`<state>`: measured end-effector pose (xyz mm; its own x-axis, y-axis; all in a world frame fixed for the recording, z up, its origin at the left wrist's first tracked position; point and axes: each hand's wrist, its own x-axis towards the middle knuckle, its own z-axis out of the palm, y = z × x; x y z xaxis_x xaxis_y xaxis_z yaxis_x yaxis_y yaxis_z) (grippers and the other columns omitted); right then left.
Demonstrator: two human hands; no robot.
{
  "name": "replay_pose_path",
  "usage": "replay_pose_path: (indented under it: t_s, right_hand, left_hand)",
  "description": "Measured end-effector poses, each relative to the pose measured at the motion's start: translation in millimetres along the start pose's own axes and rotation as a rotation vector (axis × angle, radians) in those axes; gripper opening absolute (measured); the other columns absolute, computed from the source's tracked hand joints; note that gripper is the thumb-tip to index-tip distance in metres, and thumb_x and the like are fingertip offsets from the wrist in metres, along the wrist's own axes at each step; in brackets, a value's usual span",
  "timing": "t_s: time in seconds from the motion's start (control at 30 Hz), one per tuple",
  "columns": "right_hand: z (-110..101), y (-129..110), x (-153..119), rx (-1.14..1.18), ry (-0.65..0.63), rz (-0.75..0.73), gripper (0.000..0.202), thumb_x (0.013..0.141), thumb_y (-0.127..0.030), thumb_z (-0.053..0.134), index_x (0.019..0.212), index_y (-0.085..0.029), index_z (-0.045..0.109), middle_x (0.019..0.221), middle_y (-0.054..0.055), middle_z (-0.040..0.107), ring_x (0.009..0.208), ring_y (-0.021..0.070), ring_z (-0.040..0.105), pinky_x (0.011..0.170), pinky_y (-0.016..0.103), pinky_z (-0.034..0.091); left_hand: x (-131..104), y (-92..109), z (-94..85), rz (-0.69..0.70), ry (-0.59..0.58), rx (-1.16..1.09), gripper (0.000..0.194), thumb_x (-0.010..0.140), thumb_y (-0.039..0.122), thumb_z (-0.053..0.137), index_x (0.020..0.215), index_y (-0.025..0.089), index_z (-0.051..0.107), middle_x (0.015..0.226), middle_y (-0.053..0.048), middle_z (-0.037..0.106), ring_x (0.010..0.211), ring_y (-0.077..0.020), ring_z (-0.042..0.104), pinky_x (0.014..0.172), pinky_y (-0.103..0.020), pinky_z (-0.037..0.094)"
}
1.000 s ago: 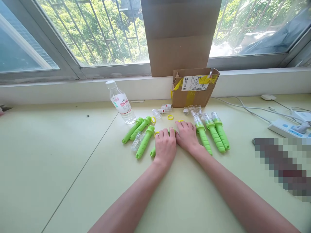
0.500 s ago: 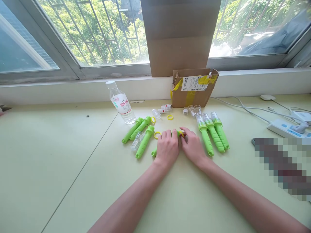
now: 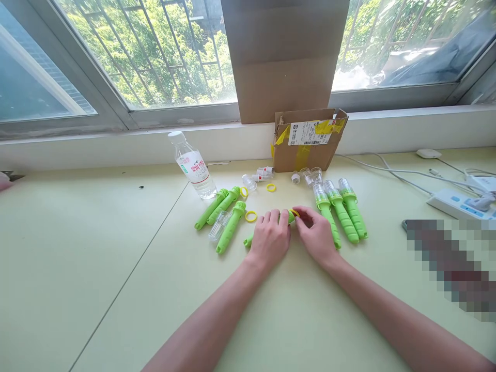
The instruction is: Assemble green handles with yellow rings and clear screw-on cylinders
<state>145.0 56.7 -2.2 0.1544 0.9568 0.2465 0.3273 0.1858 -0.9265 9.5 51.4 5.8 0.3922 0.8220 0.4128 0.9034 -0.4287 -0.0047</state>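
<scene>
Head view: noted red Chinese lettering (image 3: 199,169) on bottle (image 3: 203,188), clear liquid inside; barcode label (image 3: 309,133) on carton (image 3: 318,156), fine print illegible. Found green handle (image 3: 248,241) at surface (image 3: 302,320), gripped in left hand (image 3: 270,233), yellow ring (image 3: 295,212) pinched in right hand (image 3: 315,231) near its threaded end.

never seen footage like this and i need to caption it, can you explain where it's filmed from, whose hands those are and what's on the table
No machine here: these are a person's bare hands, filmed by a camera on that person's own head, looking forward and down. The left hand grips a green plastic handle with a threaded end; the right hand pinches a thin yellow ring by that end.

On the pale table, three more green handles lie to the left, and three with clear ribbed caps to the right. Behind are a clear water bottle and a brown cardboard box. A pixelated patch at right hides something.
</scene>
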Motion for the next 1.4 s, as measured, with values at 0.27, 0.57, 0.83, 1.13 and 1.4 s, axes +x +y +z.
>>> replay_pose_path:
  t_s: [0.27, 0.57, 0.83, 1.13, 1.4]
  right_hand:
    - [2, 5, 1, 0.1, 0.017, 0.063, 0.032, 0.08, -0.024, 0.058, 0.111, -0.016, 0.065, 0.112, 0.012, 0.071, 0.105, 0.0246, 0.067, 0.096, 0.043, 0.053]
    - [1, -2, -1, 0.024, -0.031, 0.02, 0.017, 0.084, -0.03, 0.059, 0.093, -0.018, 0.067, 0.096, 0.009, 0.072, 0.093, 0.0242, 0.067, 0.087, 0.042, 0.053]
    - [2, -3, -2, 0.088, -0.06, 0.009, 0.024, 0.086, -0.045, 0.06, 0.086, -0.021, 0.06, 0.091, 0.008, 0.07, 0.088, 0.0245, 0.066, 0.083, 0.042, 0.052]
    - [2, -3, -3, 0.103, -0.079, -0.004, 0.033, 0.086, -0.042, 0.06, 0.111, -0.02, 0.062, 0.109, 0.01, 0.07, 0.102, 0.0247, 0.065, 0.093, 0.042, 0.052]
    - [2, -6, -5, -0.072, -0.112, -0.096, 0.036, 0.087, -0.036, 0.058, 0.118, -0.019, 0.064, 0.122, 0.01, 0.068, 0.113, 0.0268, 0.061, 0.098, 0.046, 0.049]
  left_hand:
    - [0, 0, 2.2, 0.016, 0.01, -0.013, 0.022, 0.093, 0.019, 0.045, 0.115, 0.016, 0.049, 0.102, -0.009, 0.059, 0.091, -0.0236, 0.056, 0.077, -0.035, 0.044]
    - [-1, 0, 7.7, 0.006, 0.066, -0.031, 0.02, 0.092, 0.018, 0.049, 0.112, 0.016, 0.05, 0.097, -0.008, 0.06, 0.086, -0.0228, 0.057, 0.074, -0.034, 0.046]
    - [-4, -5, 7.9, 0.04, 0.215, -0.114, 0.022, 0.092, 0.019, 0.052, 0.113, 0.017, 0.048, 0.099, -0.008, 0.061, 0.088, -0.0225, 0.058, 0.076, -0.034, 0.048]
    - [-8, -6, 5.2, 0.059, 0.232, -0.113, 0.022, 0.094, 0.02, 0.05, 0.116, 0.016, 0.049, 0.101, -0.009, 0.062, 0.088, -0.023, 0.058, 0.077, -0.034, 0.047]
    - [-10, -7, 5.4, 0.076, 0.25, -0.088, 0.029, 0.091, 0.013, 0.049, 0.12, 0.015, 0.048, 0.105, -0.01, 0.062, 0.089, -0.0231, 0.058, 0.077, -0.034, 0.047]
